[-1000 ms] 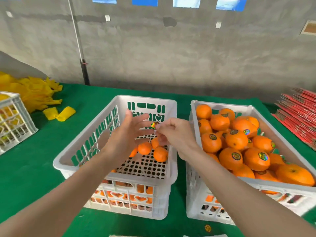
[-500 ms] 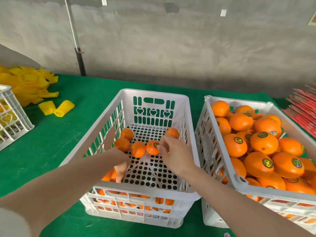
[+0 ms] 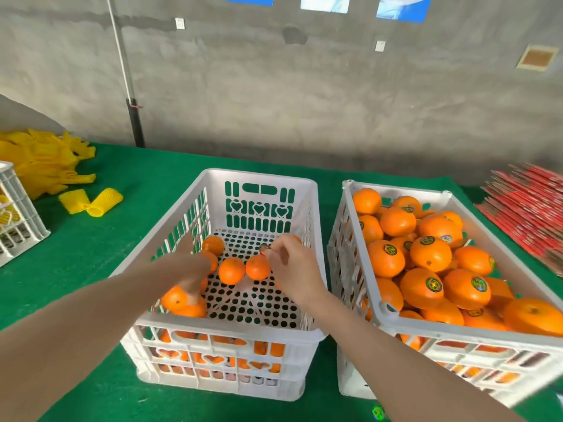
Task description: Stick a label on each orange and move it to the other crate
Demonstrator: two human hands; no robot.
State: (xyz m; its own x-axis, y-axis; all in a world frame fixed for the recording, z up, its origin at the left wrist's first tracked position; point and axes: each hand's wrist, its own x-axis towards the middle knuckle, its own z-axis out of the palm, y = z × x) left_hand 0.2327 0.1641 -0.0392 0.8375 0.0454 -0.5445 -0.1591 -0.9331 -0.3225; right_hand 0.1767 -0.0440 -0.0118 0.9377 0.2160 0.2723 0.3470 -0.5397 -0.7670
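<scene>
One small round label [image 3: 263, 248] sits between right fingers [image 3: 276, 250].

I see the left crate [image 3: 259, 176] and right crate [image 3: 457, 333] as smooth white plastic with a slight sheen. The oranges [image 3: 431, 254] have dimpled, faintly glossy peel, and each label [image 3: 434, 284] looks like shiny iridescent foil. The cloth [image 3: 91, 254] is matt green felt, the wall [image 3: 304, 102] rough grey concrete, the sleeves [image 3: 105, 202] yellow foam mesh.

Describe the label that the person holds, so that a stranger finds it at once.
Start at the middle white crate, the one with few oranges. Over its perforated floor, the right hand pinches a small round label. Unlike the labels in the right crate, it sits on no orange yet.
</scene>
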